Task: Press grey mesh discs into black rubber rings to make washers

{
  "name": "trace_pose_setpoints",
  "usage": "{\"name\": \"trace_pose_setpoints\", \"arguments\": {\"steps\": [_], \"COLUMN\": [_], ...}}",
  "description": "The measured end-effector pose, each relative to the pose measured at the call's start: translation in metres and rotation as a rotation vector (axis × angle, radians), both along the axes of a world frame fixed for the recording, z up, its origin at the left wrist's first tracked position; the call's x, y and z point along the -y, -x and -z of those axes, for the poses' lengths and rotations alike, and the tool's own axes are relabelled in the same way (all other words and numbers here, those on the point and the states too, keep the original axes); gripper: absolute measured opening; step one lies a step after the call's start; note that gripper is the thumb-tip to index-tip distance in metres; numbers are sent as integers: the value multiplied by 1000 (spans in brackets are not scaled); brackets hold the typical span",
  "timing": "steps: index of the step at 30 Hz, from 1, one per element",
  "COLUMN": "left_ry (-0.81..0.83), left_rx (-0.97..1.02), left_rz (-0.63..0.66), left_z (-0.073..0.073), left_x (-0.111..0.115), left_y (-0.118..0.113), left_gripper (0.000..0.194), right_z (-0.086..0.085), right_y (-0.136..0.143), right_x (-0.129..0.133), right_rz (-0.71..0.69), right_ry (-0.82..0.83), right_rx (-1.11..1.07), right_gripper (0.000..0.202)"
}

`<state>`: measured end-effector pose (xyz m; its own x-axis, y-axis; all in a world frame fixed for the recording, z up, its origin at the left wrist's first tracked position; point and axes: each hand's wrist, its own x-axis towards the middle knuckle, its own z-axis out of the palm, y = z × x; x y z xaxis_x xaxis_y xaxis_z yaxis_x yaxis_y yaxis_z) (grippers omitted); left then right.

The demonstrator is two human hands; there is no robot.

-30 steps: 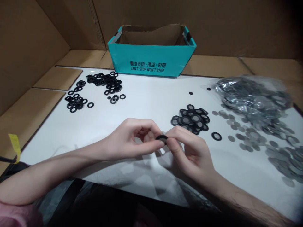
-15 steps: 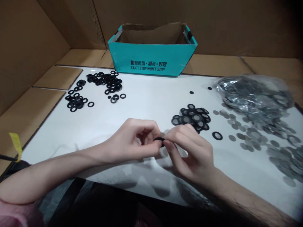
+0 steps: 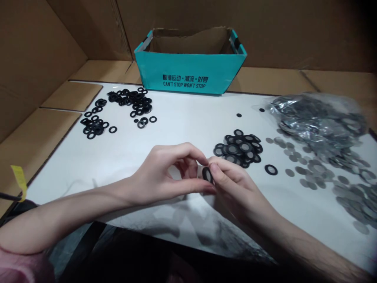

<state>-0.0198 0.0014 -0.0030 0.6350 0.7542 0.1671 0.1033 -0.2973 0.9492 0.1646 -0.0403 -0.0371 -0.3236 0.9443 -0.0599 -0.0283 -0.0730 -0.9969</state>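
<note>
A black rubber washer (image 3: 207,175) with a pale grey centre is pinched, turned nearly on edge, between the thumb and fingers of my right hand (image 3: 232,181). Around it curves my left hand (image 3: 173,169), its index fingertip above the washer and its thumb below, with a gap between them. The left fingertips come very close to the right hand; whether they touch the washer is hard to tell. Just beyond my hands lies a pile of black washers with grey mesh discs in them (image 3: 244,147). One more such washer (image 3: 271,169) lies by itself to the right.
Loose black rings (image 3: 129,98) lie at the far left of the white tabletop (image 3: 182,118). Grey round discs (image 3: 318,169) spread over the right side, beside a clear plastic bag (image 3: 318,118) of discs. A turquoise box (image 3: 188,70) stands at the back, against cardboard walls (image 3: 294,31).
The washer has turned so that its face shows, and it sits in my right hand's pinch. My left thumb and index finger have spread apart from their pinch on it.
</note>
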Motion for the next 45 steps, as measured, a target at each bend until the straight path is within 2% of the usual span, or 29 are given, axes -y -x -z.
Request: {"name": "trace_pose_setpoints", "arguments": {"steps": [3,6,9,12,16,18,20,22,25,28,33,39,42,45], "left_ry": [-61,-6,171,322,351,347,302,226,121,73,98,158,96,-37], "left_rx": [-17,-3,-3,-32,-47,-47,-27,4,43,52,52,64,67,48], "left_rz": [7,-15,-46,-53,-71,-74,-64,-39,0,18,-5,-50,-69,-33], "left_z": [0,-2,-4,-5,-5,-5,-4,-3,1,3,-1,-1,0,-1], "left_x": [1,2,3,4,4,4,3,1,-2,-3,0,1,0,-1], "left_y": [0,0,-2,-3,-2,-2,-1,0,1,1,-1,-1,-1,0], "left_gripper": [21,17,11,10,10,10,9,13,29,26,18,22,26,29], "right_z": [0,-4,-7,-7,-5,-5,-7,-9,-8,-6,-5,-5,-5,-5], "right_y": [0,2,5,8,10,10,9,8,5,2,1,5,6,3], "right_x": [1,3,5,6,7,7,7,5,3,1,1,2,2,1], "right_rz": [-15,59,190,226,216,228,235,222,157,81,12,6,6,-26], "right_ry": [-9,-74,-253,-463,-617,-639,-554,-397,-192,-71,20,76,91,98], "right_rx": [9,59,204,319,406,427,393,306,136,-18,-86,-111,-152,-164], "right_gripper": [38,37,30,22,18,17,19,26,35,35,38,39,36,33]}}
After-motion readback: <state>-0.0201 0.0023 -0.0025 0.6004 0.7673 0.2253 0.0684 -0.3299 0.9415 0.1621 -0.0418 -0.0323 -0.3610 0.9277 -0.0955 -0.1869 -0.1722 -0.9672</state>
